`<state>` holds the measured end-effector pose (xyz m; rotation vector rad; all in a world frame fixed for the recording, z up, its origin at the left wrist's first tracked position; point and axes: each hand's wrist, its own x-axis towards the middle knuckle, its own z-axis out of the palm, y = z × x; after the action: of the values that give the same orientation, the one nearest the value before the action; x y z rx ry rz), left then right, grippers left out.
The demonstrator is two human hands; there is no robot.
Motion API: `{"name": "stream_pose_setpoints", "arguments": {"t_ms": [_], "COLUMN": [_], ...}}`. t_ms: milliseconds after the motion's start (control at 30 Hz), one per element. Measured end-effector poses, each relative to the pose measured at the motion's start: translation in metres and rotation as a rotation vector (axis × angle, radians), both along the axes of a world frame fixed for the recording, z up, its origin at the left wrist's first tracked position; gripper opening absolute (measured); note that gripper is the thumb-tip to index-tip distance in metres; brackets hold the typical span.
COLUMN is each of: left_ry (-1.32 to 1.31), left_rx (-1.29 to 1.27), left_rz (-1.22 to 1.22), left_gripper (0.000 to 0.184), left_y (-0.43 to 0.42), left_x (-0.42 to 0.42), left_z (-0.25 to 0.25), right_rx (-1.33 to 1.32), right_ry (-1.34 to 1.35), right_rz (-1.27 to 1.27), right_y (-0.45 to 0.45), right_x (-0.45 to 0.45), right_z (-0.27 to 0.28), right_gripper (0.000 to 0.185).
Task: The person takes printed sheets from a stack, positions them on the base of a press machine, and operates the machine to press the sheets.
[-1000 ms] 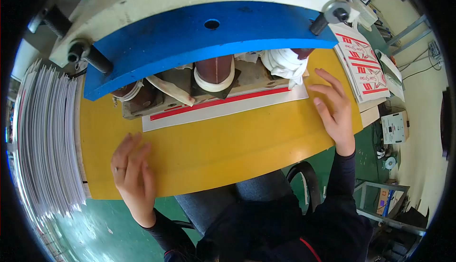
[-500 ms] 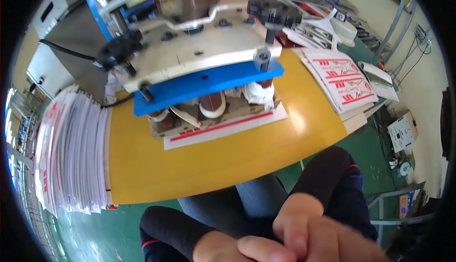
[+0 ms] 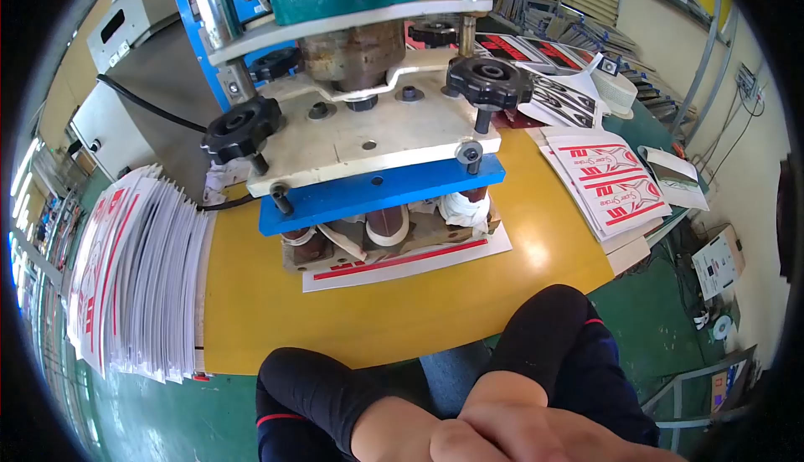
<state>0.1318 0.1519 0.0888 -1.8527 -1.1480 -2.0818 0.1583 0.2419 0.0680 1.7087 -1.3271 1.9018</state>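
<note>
Low at the bottom edge, my left hand (image 3: 459, 443) and my right hand (image 3: 536, 435) meet over my lap. The right hand lies against the left with its fingers bent inward. Anything between them is hidden, and the left fingers are covered or cut off by the frame. Neither hand touches the table. Ahead stands a press (image 3: 360, 131) with a teal cylinder, a pale plate and a blue plate (image 3: 381, 198). Under the blue plate sit brown rounded pieces on a worn block (image 3: 335, 252). A white sheet with a red stripe (image 3: 402, 267) lies beneath the block.
The yellow tabletop (image 3: 352, 320) curves in front of me. A tall stack of white printed sheets (image 3: 155, 286) stands at the left, and a flatter pile of red-printed sheets (image 3: 611, 181) lies at the right. A black cable (image 3: 151, 106) hangs by a grey cabinet. Black knobs (image 3: 490, 83) top the press.
My view has tilted up, so the press and table sit lower and more of the teal cylinder shows. My hands stay together, with their fingers further out of frame.
</note>
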Motion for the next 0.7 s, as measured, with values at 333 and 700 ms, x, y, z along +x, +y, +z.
{"name": "stream_pose_setpoints", "arguments": {"t_ms": [333,700], "left_ry": [-0.002,-0.009], "left_rx": [0.036,0.053], "left_rz": [-0.045,-0.100], "left_gripper": [0.020,0.022], "left_y": [0.000,0.002], "left_x": [0.001,0.008], "left_z": [-0.004,-0.007], "right_rx": [0.004,0.005], "right_ry": [-0.031,-0.055], "right_rz": [0.018,0.057], "right_y": [0.004,-0.006], "right_x": [-0.001,-0.002], "right_z": [-0.006,-0.009], "right_gripper": [0.039,0.041]}}
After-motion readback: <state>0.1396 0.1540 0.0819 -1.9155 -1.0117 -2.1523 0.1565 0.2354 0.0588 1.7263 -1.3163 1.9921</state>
